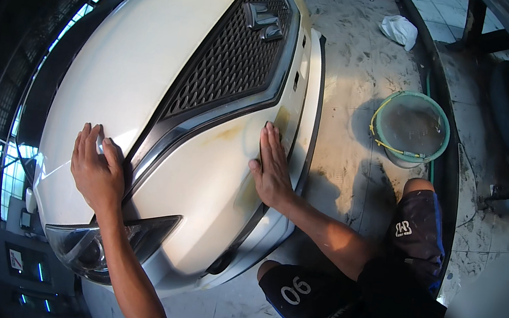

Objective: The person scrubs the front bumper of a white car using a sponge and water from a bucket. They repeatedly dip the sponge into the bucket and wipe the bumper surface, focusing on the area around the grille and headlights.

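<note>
Before me is the front of a white car. My left hand [98,168] rests on the white hood [138,45] near its front edge, above the headlight [91,246], with its fingers slightly spread and nothing visible in it. Lower on the car, my right hand [275,169] lies against the painted front bumper [214,168], fingers extended and thumb apart; whether something thin is under the palm cannot be seen. Yellowish-brown patches mark the bumper around that hand. Between hood and bumper sits the dark mesh grille [229,58] with a chrome emblem [263,21].
A green-rimmed bucket [446,130] of murky water, with a yellow handle, stands on the stained tiled floor [349,40]. A white plastic bag [399,31] lies farther off. My bent knees are close to the bumper. A dark raised edge runs along the right.
</note>
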A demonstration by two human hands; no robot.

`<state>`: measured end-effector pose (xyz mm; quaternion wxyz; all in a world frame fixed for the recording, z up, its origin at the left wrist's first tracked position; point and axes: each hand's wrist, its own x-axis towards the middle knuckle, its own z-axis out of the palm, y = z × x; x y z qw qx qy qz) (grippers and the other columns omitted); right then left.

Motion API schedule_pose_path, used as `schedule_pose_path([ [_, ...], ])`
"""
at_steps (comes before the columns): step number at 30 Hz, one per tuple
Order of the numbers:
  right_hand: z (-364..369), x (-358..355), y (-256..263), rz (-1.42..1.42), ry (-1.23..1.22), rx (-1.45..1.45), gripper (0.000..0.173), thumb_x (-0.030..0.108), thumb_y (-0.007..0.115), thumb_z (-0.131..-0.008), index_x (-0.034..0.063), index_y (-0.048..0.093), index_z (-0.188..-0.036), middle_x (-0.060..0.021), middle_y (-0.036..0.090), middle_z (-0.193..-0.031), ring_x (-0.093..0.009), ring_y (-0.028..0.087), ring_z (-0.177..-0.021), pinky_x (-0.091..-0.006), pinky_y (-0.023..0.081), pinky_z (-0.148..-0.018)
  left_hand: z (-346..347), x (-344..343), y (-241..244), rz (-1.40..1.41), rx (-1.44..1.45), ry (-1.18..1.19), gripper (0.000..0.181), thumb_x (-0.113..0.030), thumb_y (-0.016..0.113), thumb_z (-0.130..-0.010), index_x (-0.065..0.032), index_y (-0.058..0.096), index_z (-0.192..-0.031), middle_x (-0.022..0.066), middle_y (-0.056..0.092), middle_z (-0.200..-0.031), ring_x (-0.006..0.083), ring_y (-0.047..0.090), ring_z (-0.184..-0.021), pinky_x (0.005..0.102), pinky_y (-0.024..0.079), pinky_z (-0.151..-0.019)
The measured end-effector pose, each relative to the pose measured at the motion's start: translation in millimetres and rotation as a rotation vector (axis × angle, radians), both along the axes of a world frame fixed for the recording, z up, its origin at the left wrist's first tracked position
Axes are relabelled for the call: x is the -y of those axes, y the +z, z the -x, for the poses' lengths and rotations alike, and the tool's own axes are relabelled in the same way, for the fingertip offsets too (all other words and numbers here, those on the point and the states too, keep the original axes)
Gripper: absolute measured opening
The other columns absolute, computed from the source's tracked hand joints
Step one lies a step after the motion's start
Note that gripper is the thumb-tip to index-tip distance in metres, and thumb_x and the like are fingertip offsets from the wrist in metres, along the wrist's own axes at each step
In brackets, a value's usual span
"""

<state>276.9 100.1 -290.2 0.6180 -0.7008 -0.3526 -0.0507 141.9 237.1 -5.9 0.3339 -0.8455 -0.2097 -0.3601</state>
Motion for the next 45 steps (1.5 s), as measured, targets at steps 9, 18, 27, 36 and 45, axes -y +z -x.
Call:
schedule_pose_path([
  [9,-10,1,-14,-0.087,0.009,0.050,0.067,0.029,0.039,-0.101,-0.0031,0.009,-0.151,-0.0218,0.006,-0.159,-0.039,0.009,-0.147,-0.0532,0.015,-0.116,-3,2,1,-0.014,-0.019,0.022,0.033,-0.023,0.050,-0.095,-0.0072,0.062,-0.121,0.0149,0.059,-0.130,0.0348,0.050,-0.126,0.0456,0.037,-0.105],
  [18,-21,5,-13,-0.082,0.036,-0.019,0.068,0.029,0.041,-0.100,-0.0026,0.010,-0.151,-0.0213,0.009,-0.158,-0.038,0.009,-0.147,-0.0551,0.012,-0.116,-2,1,-1,-0.017,0.025,0.022,0.040,-0.023,0.052,-0.094,-0.0048,0.056,-0.129,0.0172,0.058,-0.130,0.0343,0.046,-0.129,0.0463,0.037,-0.105],
  [27,-34,1,-11,-0.041,0.033,-0.036,0.073,0.032,0.043,-0.098,-0.0016,0.006,-0.152,-0.0207,0.005,-0.159,-0.038,0.005,-0.147,-0.0552,0.012,-0.116,-4,1,-2,-0.019,0.013,0.016,0.039,-0.022,0.051,-0.094,-0.0039,0.056,-0.128,0.0175,0.058,-0.129,0.0347,0.047,-0.129,0.0460,0.037,-0.105],
  [36,-64,2,-16,-0.055,0.013,-0.096,0.071,0.033,0.039,-0.100,-0.0013,0.005,-0.152,-0.0208,0.004,-0.159,-0.037,0.004,-0.148,-0.0557,0.010,-0.116,-7,2,-4,-0.032,-0.001,0.005,0.037,-0.020,0.050,-0.095,-0.0038,0.056,-0.127,0.0158,0.059,-0.128,0.0345,0.048,-0.128,0.0451,0.038,-0.105],
  [45,-67,2,-15,-0.035,0.005,-0.107,0.068,0.030,0.040,-0.101,-0.0032,0.008,-0.151,-0.0218,0.008,-0.158,-0.038,0.007,-0.147,-0.0526,0.013,-0.116,-7,4,-4,-0.017,-0.003,0.001,0.036,-0.019,0.051,-0.095,-0.0037,0.057,-0.127,0.0152,0.059,-0.128,0.0343,0.049,-0.127,0.0445,0.038,-0.105],
])
